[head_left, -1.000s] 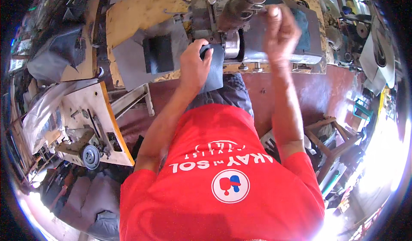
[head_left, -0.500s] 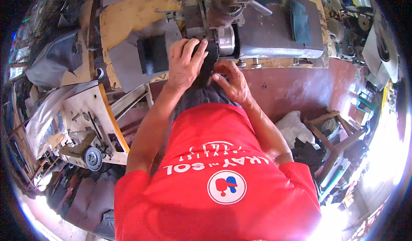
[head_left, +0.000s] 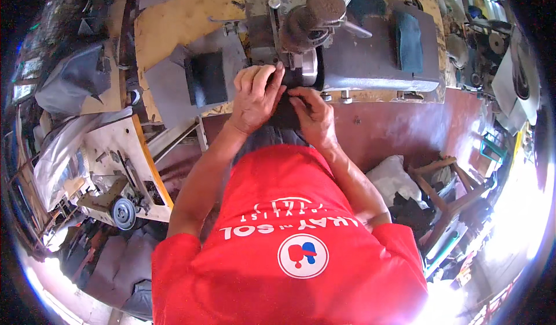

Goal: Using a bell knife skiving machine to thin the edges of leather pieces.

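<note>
A piece of black sheet material (head_left: pixel 285 114), perhaps leather, hangs from the front of a bench machine (head_left: pixel 301 26) between my two hands. My left hand (head_left: pixel 253 98) grips its left side, fingers bent, with the fingertips up against the machine. On the other side my right hand (head_left: pixel 315 118) pinches the edge between thumb and curled fingers, just below the machine's shiny metal drum (head_left: pixel 309 70). The upper end of the piece is hidden by my fingers and the machine.
Left on the worn yellow bench (head_left: pixel 194 17) lie a grey sheet (head_left: pixel 168 87) and a black rectangular piece (head_left: pixel 208 79). A blue-grey strip (head_left: pixel 409 42) rests on the machine's dark cover (head_left: pixel 370 50). A tilted machine table (head_left: pixel 124 160) stands lower left; a wooden stool (head_left: pixel 446 200) is at right.
Both hands have come slightly down toward me. The black piece between them has shifted, and more of its lower part shows beside my right hand.
</note>
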`<state>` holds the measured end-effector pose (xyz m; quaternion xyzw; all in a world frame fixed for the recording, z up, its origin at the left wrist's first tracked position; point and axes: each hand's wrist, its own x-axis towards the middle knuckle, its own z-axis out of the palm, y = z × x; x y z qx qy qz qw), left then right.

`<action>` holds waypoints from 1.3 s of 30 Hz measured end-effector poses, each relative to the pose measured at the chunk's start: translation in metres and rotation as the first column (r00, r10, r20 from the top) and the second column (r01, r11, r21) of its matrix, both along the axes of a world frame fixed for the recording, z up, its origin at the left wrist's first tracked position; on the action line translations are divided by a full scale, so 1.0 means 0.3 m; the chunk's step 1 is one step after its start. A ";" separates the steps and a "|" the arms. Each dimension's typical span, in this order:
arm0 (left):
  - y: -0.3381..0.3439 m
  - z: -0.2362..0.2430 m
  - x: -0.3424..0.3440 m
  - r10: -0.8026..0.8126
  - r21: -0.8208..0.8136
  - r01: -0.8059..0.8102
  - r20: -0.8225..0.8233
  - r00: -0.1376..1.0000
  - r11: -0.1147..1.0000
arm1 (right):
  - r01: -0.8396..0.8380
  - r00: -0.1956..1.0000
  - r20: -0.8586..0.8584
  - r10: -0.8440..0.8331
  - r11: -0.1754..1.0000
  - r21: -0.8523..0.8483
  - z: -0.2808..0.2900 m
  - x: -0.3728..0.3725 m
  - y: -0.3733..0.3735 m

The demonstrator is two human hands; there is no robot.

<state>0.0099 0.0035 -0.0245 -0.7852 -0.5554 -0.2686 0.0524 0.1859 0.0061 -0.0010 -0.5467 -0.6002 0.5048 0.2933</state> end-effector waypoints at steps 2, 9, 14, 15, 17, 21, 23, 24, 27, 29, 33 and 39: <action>-0.003 0.000 0.009 0.020 0.016 -0.020 -0.001 1.000 1.000 | 0.021 0.999 -0.028 -0.020 0.999 0.033 -0.015 0.055 0.009; -0.010 0.020 0.013 0.043 -0.012 -0.042 0.101 0.994 0.999 | 0.089 0.996 0.014 -0.091 0.991 0.097 0.018 0.225 0.029; -0.055 0.202 0.023 0.080 -0.049 -0.064 0.537 0.840 0.997 | -0.261 0.963 0.070 0.258 0.842 0.472 0.099 0.297 0.003; -0.049 0.258 0.014 0.043 -0.153 0.067 0.618 0.785 0.986 | -0.412 0.911 0.201 0.360 0.781 0.470 0.122 0.279 0.000; -0.040 0.337 -0.013 0.019 -0.310 0.340 0.762 0.647 0.888 | -0.602 0.799 0.263 0.541 0.702 0.382 0.231 0.185 0.032; -0.059 0.279 -0.113 0.335 -0.609 0.246 0.679 0.653 0.754 | -0.365 0.931 0.067 0.359 0.901 0.236 0.186 0.069 0.041; -0.069 0.229 -0.144 0.447 -0.582 0.045 0.669 0.593 0.812 | -0.139 0.986 -0.064 0.154 0.972 0.190 0.130 0.039 0.040; -0.064 0.243 -0.142 0.444 -0.561 -0.039 0.609 0.657 0.827 | -0.109 0.994 0.000 0.109 0.992 0.063 0.143 0.020 0.042; -0.016 0.310 -0.072 0.150 -0.131 -0.128 0.172 0.974 0.983 | -0.121 0.993 0.022 0.119 0.970 0.210 0.131 -0.038 0.042; 0.010 0.300 -0.053 0.028 -0.229 0.013 0.177 0.984 0.973 | -0.114 0.992 -0.017 0.122 0.963 0.243 0.102 -0.048 0.054; 0.046 0.177 -0.077 -0.063 -0.210 0.114 0.234 0.970 0.971 | -0.030 0.995 0.103 0.011 0.982 0.185 0.143 -0.002 0.083; 0.054 0.131 -0.026 0.023 -0.119 0.008 0.254 0.967 0.993 | 0.268 0.963 -0.182 -0.197 0.768 0.582 0.411 0.061 0.320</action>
